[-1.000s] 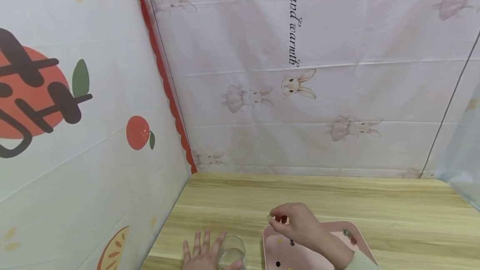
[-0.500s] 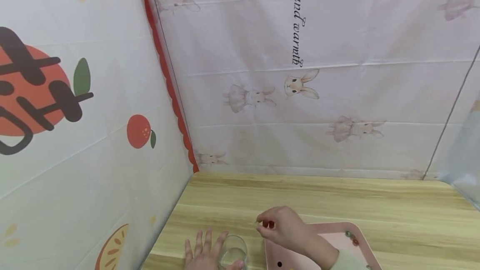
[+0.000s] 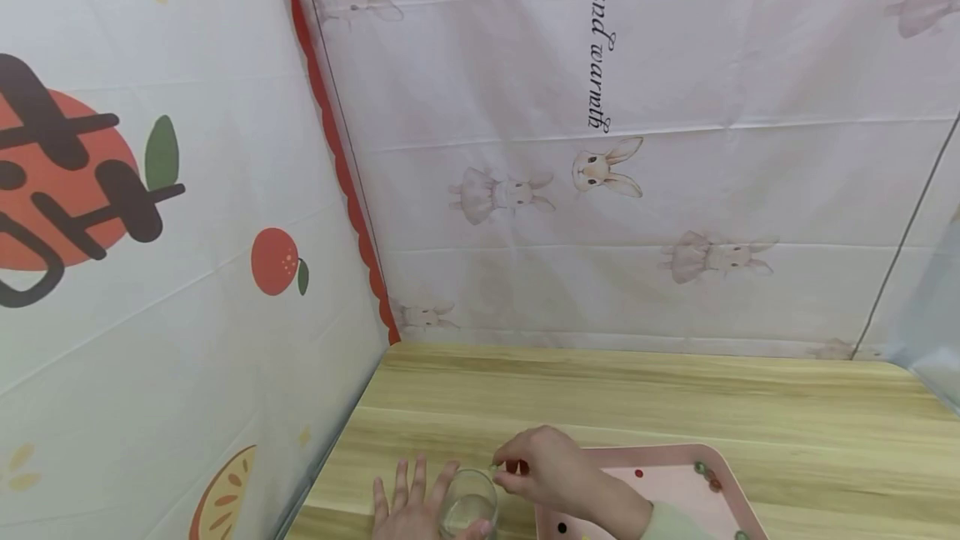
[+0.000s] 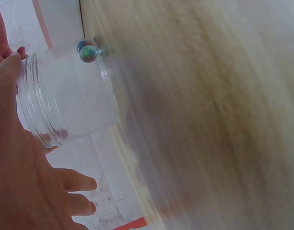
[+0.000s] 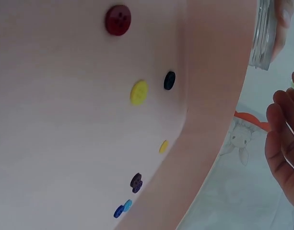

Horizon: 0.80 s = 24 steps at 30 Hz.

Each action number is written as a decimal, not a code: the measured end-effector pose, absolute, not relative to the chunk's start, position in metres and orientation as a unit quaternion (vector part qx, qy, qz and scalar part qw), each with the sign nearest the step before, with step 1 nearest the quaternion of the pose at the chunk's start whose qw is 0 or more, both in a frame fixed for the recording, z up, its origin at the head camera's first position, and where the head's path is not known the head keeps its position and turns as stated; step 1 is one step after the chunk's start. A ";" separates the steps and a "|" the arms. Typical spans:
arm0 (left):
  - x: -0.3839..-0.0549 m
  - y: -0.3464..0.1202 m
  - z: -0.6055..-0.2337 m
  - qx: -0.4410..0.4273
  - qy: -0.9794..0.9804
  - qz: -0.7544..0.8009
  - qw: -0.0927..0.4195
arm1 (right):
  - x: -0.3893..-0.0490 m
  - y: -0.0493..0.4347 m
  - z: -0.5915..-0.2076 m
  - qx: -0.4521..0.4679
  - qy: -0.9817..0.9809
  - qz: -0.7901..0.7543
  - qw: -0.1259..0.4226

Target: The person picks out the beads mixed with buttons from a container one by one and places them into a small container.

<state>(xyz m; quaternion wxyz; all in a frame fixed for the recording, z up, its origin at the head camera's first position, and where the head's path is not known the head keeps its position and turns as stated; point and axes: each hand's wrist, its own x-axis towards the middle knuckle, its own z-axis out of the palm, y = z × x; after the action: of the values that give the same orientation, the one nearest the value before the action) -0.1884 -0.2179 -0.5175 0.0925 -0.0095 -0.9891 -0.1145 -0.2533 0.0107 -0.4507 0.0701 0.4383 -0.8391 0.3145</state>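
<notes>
From my end: my left hand (image 3: 411, 515) has its fingers spread wide, thumb and index finger bracketing a clear jar (image 3: 468, 508) at the rim; it holds the jar upright on the wood-look table (image 3: 600, 386). My right hand (image 3: 546, 469) is narrow, thumb and fingertips pinching a small pale-green marble (image 3: 495, 467). That marble sits just to the left-hand side of my right fingertips, close by the jar's rim; whether it touches the rim, I can't tell.

In the left wrist view I get a green marble (image 4: 88, 54) and a blue marble (image 4: 82, 45) together at the jar's base, seemingly inside, beyond my left thumb.

Pink tray (image 3: 663, 450) lies under my right forearm, to the right of both hands. Its far corner past that forearm has a green bead (image 3: 700, 467) and a brownish-red bead (image 3: 715, 486) side by side. A red button (image 3: 639, 473) lies on the tray just beyond my right wrist; a black button (image 3: 562, 527) is nearer me, below the right hand. Right wrist view also gives me a yellow button (image 5: 139, 92) beside the black one, plus a dark-blue button (image 5: 119, 211) touching a light-blue button (image 5: 128, 205). Pale-green sleeve (image 3: 671, 523) behind my right wrist.
</notes>
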 end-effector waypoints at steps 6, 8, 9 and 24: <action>-0.190 -0.217 -0.517 0.000 -0.989 -0.125 0.082 | -0.252 0.005 -0.450 0.435 -0.849 0.298 0.035; -0.191 -0.217 -0.517 0.003 -0.989 -0.125 0.074 | -0.252 0.004 -0.450 0.431 -0.852 0.295 0.030; -0.191 -0.217 -0.516 0.004 -0.990 -0.125 0.070 | -0.251 0.004 -0.451 0.430 -0.853 0.294 0.030; -0.191 -0.217 -0.517 0.004 -0.989 -0.126 0.080 | -0.252 0.000 -0.452 0.446 -0.849 0.280 0.032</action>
<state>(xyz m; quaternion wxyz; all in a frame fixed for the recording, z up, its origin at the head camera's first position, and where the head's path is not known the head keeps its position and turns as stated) -0.1905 -0.2166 -0.5174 0.0800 0.0041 -0.9887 -0.1263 -0.2517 0.0001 -0.4521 0.0324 0.4458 -0.8495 0.2804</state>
